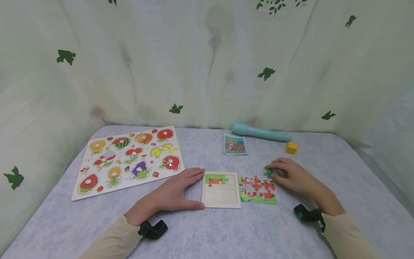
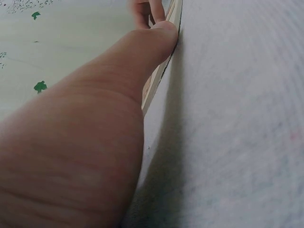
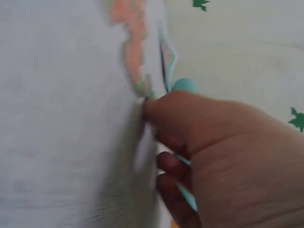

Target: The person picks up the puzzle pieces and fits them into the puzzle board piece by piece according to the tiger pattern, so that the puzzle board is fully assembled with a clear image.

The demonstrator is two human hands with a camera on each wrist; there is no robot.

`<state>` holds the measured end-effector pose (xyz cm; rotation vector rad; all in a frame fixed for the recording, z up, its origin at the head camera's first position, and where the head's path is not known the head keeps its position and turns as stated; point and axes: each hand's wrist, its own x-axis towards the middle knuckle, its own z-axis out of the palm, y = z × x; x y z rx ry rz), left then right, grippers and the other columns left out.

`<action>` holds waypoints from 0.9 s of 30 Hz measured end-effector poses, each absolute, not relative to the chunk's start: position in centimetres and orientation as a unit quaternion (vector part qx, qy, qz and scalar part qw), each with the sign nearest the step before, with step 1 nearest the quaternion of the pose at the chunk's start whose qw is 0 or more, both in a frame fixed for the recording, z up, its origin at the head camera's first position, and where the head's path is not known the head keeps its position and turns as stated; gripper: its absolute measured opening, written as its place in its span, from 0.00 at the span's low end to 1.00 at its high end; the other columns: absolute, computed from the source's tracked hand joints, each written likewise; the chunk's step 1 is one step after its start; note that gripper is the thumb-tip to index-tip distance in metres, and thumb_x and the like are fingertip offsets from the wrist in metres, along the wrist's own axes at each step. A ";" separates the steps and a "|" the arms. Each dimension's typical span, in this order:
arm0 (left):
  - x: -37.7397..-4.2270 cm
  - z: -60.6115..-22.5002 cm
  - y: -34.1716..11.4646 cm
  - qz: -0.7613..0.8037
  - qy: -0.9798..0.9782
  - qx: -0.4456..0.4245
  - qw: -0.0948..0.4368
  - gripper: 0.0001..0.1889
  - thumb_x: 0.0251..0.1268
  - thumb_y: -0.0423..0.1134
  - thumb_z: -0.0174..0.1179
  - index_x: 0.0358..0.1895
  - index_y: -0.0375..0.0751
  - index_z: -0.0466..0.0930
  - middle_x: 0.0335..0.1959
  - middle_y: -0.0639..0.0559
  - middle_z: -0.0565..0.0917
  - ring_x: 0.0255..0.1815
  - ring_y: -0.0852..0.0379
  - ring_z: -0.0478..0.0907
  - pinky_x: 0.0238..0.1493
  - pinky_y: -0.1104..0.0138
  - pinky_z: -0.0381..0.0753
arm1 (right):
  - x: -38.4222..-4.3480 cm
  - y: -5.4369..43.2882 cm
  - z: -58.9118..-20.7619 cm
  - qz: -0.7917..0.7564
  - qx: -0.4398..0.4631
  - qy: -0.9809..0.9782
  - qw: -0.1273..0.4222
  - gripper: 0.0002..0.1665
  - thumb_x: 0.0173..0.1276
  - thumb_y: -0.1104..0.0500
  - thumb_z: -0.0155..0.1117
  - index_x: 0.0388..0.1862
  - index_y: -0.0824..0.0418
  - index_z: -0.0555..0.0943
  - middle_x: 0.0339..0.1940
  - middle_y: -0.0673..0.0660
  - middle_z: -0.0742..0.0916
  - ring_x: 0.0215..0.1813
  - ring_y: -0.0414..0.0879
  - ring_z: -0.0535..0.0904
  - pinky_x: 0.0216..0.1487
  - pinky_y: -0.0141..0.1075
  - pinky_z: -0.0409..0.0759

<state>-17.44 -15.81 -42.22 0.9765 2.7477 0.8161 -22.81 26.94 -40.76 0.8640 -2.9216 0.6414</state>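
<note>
A small square wooden puzzle tray (image 1: 221, 197) lies in front of me, with joined green and orange jigsaw pieces (image 1: 216, 180) along its upper left. My left hand (image 1: 176, 190) rests against the tray's left side, fingertips at the upper corner and thumb at the lower one. In the left wrist view the thumb (image 2: 164, 35) touches the tray's edge. Right of the tray lie loose orange and green jigsaw pieces (image 1: 257, 184), set close together in rows. At their upper right my right hand (image 1: 291, 176) pinches a green puzzle piece (image 1: 267, 172) between thumb and fingers.
A large fruit peg puzzle board (image 1: 124, 163) lies at the left. Behind the tray is a small picture card (image 1: 235, 145) of a bear. A turquoise microphone-shaped stick (image 1: 262, 133) lies along the back, with a yellow block (image 1: 291, 148) near its thin end.
</note>
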 end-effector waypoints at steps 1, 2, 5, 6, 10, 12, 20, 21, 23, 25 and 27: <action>-17.4 -42.2 -15.9 0.269 0.906 0.321 0.057 0.52 0.57 0.73 0.66 0.81 0.48 0.63 0.81 0.58 0.63 0.83 0.52 0.57 0.77 0.47 0.64 | -23.0 26.9 -40.4 0.202 0.276 -0.939 -0.002 0.18 0.70 0.61 0.71 0.57 0.54 0.87 0.54 0.52 0.85 0.57 0.52 0.79 0.59 0.56 0.80; -17.4 -42.2 -15.9 0.270 0.906 0.321 0.056 0.52 0.57 0.73 0.66 0.80 0.48 0.63 0.81 0.58 0.63 0.83 0.52 0.57 0.77 0.47 0.64 | -23.2 26.8 -40.1 0.199 0.274 -0.941 -0.019 0.17 0.70 0.60 0.71 0.57 0.54 0.87 0.53 0.52 0.85 0.56 0.51 0.79 0.59 0.55 0.81; -17.4 -42.3 -15.9 0.271 0.905 0.323 0.056 0.52 0.58 0.74 0.65 0.80 0.48 0.63 0.81 0.57 0.63 0.82 0.52 0.57 0.77 0.47 0.64 | -23.7 26.5 -39.2 0.194 0.268 -0.942 -0.060 0.17 0.70 0.60 0.71 0.58 0.56 0.87 0.52 0.52 0.86 0.54 0.50 0.80 0.57 0.52 0.82; -17.5 -42.3 -15.8 0.272 0.905 0.324 0.055 0.52 0.58 0.74 0.65 0.80 0.48 0.63 0.81 0.57 0.63 0.82 0.52 0.57 0.77 0.47 0.64 | -23.9 26.4 -38.9 0.193 0.266 -0.942 -0.071 0.17 0.70 0.60 0.72 0.57 0.57 0.87 0.52 0.52 0.86 0.53 0.49 0.80 0.56 0.51 0.82; -17.4 -42.2 -15.8 0.273 0.904 0.322 0.058 0.52 0.58 0.73 0.65 0.80 0.48 0.63 0.81 0.57 0.63 0.82 0.51 0.57 0.77 0.47 0.64 | -24.3 25.8 -37.8 0.193 0.257 -0.941 -0.110 0.17 0.69 0.59 0.72 0.56 0.59 0.87 0.49 0.52 0.86 0.51 0.48 0.81 0.56 0.50 0.83; -17.4 -42.1 -15.8 0.274 0.904 0.322 0.059 0.52 0.58 0.73 0.66 0.80 0.48 0.63 0.81 0.57 0.63 0.82 0.51 0.57 0.77 0.46 0.64 | -24.4 25.4 -37.4 0.193 0.249 -0.941 -0.126 0.16 0.69 0.59 0.73 0.55 0.60 0.87 0.48 0.53 0.86 0.50 0.48 0.81 0.56 0.51 0.83; -17.4 -42.2 -15.9 0.270 0.906 0.322 0.057 0.52 0.58 0.73 0.66 0.80 0.48 0.63 0.81 0.57 0.63 0.83 0.52 0.57 0.77 0.46 0.64 | -24.1 24.5 -36.9 0.183 0.231 -0.946 -0.133 0.14 0.68 0.61 0.74 0.52 0.61 0.87 0.45 0.53 0.85 0.46 0.46 0.80 0.51 0.45 0.82; -17.4 -42.2 -15.9 0.270 0.906 0.322 0.056 0.52 0.58 0.73 0.66 0.80 0.48 0.63 0.81 0.57 0.63 0.82 0.52 0.57 0.77 0.47 0.64 | -24.0 24.4 -36.9 0.180 0.234 -0.947 -0.127 0.14 0.68 0.61 0.73 0.52 0.62 0.87 0.44 0.53 0.85 0.45 0.46 0.79 0.49 0.44 0.82; -17.4 -42.2 -15.9 0.269 0.906 0.322 0.056 0.52 0.58 0.73 0.66 0.80 0.48 0.63 0.81 0.57 0.63 0.82 0.52 0.57 0.77 0.47 0.64 | -23.8 24.4 -37.1 0.175 0.237 -0.949 -0.116 0.14 0.69 0.61 0.73 0.52 0.62 0.87 0.43 0.52 0.85 0.44 0.45 0.78 0.47 0.41 0.81; -17.4 -42.2 -15.9 0.267 0.907 0.322 0.056 0.52 0.58 0.73 0.66 0.81 0.48 0.63 0.81 0.57 0.63 0.82 0.52 0.57 0.77 0.47 0.64 | -23.6 24.5 -37.3 0.167 0.243 -0.950 -0.104 0.14 0.69 0.61 0.72 0.52 0.61 0.87 0.43 0.52 0.84 0.43 0.44 0.77 0.46 0.40 0.80; -17.4 -42.2 -15.9 0.266 0.907 0.322 0.055 0.52 0.58 0.73 0.65 0.80 0.48 0.63 0.81 0.57 0.63 0.82 0.52 0.57 0.77 0.47 0.64 | -23.5 24.6 -37.5 0.166 0.245 -0.950 -0.094 0.14 0.70 0.61 0.72 0.53 0.61 0.87 0.44 0.52 0.84 0.43 0.43 0.77 0.47 0.40 0.80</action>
